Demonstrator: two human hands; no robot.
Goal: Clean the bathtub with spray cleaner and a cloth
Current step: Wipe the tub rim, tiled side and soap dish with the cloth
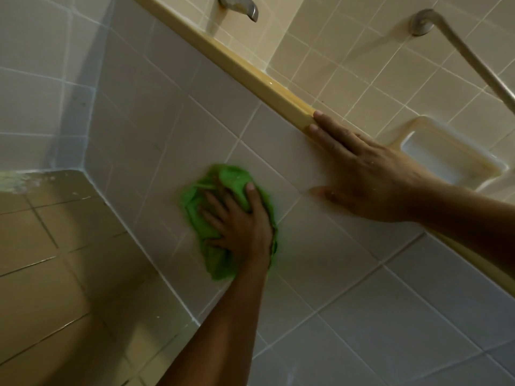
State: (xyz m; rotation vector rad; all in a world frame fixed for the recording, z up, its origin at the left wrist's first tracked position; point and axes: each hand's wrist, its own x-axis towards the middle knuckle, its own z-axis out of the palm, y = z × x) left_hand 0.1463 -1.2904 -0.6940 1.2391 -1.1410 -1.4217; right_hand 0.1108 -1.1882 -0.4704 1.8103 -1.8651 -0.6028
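Dim floor tiles (41,260) fill the left, their far corner blurred. At centre the left hand (239,221), fingers spread flat, presses a bunched green cloth (231,179) against the bathtub (156,112) inner wall, bare tile all round it. A spout (239,5) is cut off at the top edge. The right hand (370,174) lies flat, fingers together, on the yellow rim (237,62), beside a recessed soap dish (446,151); a grab bar (468,57) runs off-frame.
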